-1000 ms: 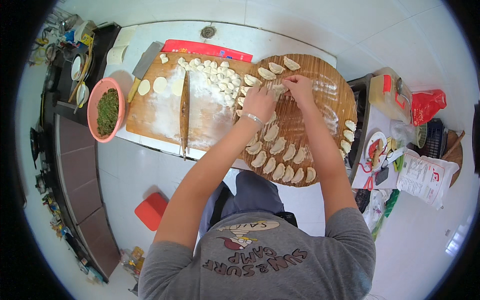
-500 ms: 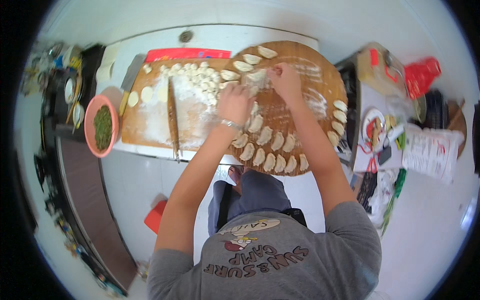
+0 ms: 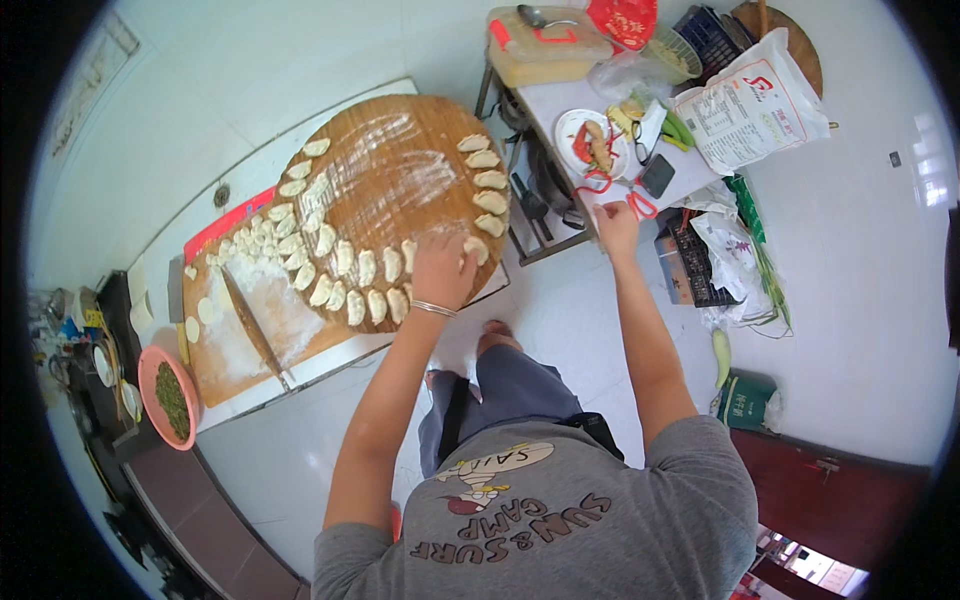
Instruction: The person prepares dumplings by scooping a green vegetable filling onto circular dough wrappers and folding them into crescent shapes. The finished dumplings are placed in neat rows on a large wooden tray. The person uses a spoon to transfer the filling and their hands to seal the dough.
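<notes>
My left hand (image 3: 445, 268) lies palm down at the near right edge of the round wooden board (image 3: 400, 170), its fingers spread. Beside its thumb is a dumpling (image 3: 478, 250); whether they touch cannot be made out. Curved rows of pale folded dumplings (image 3: 366, 266) line the board's near and left sides, and several more (image 3: 490, 180) run up its right side. My right hand (image 3: 617, 228) is at the near edge of the side table (image 3: 545, 115), fingers curled in, just below red-handled scissors (image 3: 642, 207). What its fingers close on is too small to tell.
Left of the round board lie a floured cutting board (image 3: 235, 360), a rolling pin (image 3: 250, 320), dough pieces (image 3: 255, 238) and a pink bowl of green filling (image 3: 172, 400). The side table carries a plate (image 3: 575, 130), a phone (image 3: 657, 176) and a white sack (image 3: 760, 105). Below stands a black crate (image 3: 705, 265).
My view has swung right toward the side table. My right hand has left the dumplings for that table's edge. My left hand has moved to the round board's near right edge.
</notes>
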`<state>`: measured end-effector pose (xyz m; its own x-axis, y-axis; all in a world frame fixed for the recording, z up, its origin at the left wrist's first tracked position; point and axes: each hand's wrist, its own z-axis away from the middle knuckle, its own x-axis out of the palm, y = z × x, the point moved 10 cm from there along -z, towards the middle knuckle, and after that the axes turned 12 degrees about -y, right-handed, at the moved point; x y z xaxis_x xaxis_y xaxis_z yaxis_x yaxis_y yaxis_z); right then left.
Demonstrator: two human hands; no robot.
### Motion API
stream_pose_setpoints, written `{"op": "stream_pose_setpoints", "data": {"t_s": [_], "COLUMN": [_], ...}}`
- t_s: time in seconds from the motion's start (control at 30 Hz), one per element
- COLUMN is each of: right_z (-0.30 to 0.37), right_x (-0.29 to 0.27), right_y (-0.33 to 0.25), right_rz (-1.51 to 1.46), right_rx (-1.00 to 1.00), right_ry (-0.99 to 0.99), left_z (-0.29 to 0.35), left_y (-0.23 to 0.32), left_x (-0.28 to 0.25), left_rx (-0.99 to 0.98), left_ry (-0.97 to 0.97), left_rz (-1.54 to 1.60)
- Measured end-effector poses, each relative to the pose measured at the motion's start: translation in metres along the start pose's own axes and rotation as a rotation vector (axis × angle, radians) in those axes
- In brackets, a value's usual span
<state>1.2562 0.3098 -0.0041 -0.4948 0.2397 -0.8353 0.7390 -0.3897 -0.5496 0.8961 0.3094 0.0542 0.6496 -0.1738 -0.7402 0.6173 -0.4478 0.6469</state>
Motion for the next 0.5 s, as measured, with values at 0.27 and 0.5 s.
{"op": "stream_pose_setpoints", "data": {"t_s": [0.27,0.5], "right_z": [-0.134,-0.211], "right_x": [-0.051,-0.017], "right_y": [0.146,0.204], "right_rz": [0.081,0.406], "right_rx": [0.412,0.323], "right_ry": [-0.022,-0.261], "left_z": [-0.101,-0.182], "left_y": [0.096,0.143], "left_x": [0.109,0.192], "left_rx": [0.045,-0.001], "left_ry": [-0.068,-0.114], "left_rz": [-0.017,-0.026]}}
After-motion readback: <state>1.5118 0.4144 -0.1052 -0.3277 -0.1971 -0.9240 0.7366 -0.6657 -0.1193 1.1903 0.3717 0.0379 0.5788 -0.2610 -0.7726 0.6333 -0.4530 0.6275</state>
